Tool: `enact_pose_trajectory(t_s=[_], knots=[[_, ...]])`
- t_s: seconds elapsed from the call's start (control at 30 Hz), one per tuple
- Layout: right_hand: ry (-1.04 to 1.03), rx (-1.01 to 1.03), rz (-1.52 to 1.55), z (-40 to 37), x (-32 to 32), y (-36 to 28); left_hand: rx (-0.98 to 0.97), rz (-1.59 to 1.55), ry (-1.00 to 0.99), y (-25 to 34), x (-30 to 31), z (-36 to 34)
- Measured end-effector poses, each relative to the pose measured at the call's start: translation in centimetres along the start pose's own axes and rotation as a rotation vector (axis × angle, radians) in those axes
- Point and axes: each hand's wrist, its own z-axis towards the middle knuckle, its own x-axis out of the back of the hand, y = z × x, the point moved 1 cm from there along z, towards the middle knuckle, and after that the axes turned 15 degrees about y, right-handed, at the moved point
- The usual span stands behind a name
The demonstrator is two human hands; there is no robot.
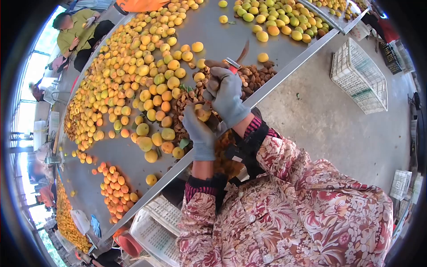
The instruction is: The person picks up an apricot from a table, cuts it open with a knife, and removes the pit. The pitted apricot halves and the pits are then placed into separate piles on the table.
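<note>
My left hand [199, 133], in a grey glove, is closed around a yellow-orange apricot [203, 113] at the table's near edge. Just right of it and higher, my right hand [227, 91], also gloved, grips a knife with a red and silver handle [233, 66]; its curved brown blade points up and away from me. Brown pits [255, 80] are heaped beyond and beside both hands. Whole apricots [151, 84] cover the metal table [218, 31] to the left of the hands.
Greener fruit [278, 18] lies at the far right, redder fruit [116, 189] at the lower left. White crates stand on the floor at right [359, 75] and under the table [155, 231]. Another person [75, 33] sits across the table, upper left.
</note>
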Motion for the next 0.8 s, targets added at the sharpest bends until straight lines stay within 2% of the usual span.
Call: enact_pose_trajectory(t_s=[0.03,0.07,0.13,0.17,0.23,0.27,0.33,0.47,0.53,0.57,0.63,0.7,0.73,0.77,0.8], knots=[[-0.057,0.128,-0.133,-1.0,-0.4,0.0,0.507,-0.296,-0.016,-0.5,0.0,0.2],[-0.115,0.254,-0.268,-1.6,-0.8,0.0,0.512,-0.295,-0.009,-0.7,0.2,0.4],[-0.139,0.226,-0.261,-1.1,-0.7,0.5,0.921,-0.445,-0.03,0.4,0.2,0.9],[-0.18,0.127,-0.163,-0.2,-0.3,0.8,0.923,-0.441,-0.023,0.8,0.3,1.1],[-0.25,-0.103,0.04,1.9,0.7,1.1,0.857,-0.378,0.001,1.3,0.3,1.5],[-0.25,-0.099,0.037,1.6,1.4,0.9,0.858,-0.382,-0.001,1.1,0.6,0.6],[-0.137,-0.196,0.114,1.9,1.6,1.1,-0.283,0.249,-0.037,-0.2,1.0,0.1],[-0.048,-0.208,0.077,2.8,1.8,1.5,-0.348,0.314,0.027,-0.5,0.5,-0.6],[-0.027,-0.204,0.074,2.6,1.8,1.4,0.298,-0.243,0.089,-1.9,0.2,-0.1],[-0.031,-0.176,0.091,2.7,1.8,1.4,0.299,-0.245,0.088,-2.3,0.2,-0.2],[-0.039,-0.141,0.111,2.1,1.3,1.1,0.572,-0.448,0.055,-0.5,-0.4,-0.4],[-0.031,0.061,0.015,0.4,0.5,0.4,0.514,-0.423,0.017,1.2,-0.9,-0.4],[-0.033,0.063,0.017,-0.3,0.1,0.4,0.455,-0.396,-0.018,1.6,-1.0,-0.3],[-0.034,0.223,-0.069,-1.0,-0.4,0.4,-0.005,0.027,-0.059,0.1,-0.8,-0.1],[-0.031,0.383,-0.156,-1.8,-1.0,0.3,-0.01,0.02,-0.064,0.5,-0.8,0.0]])
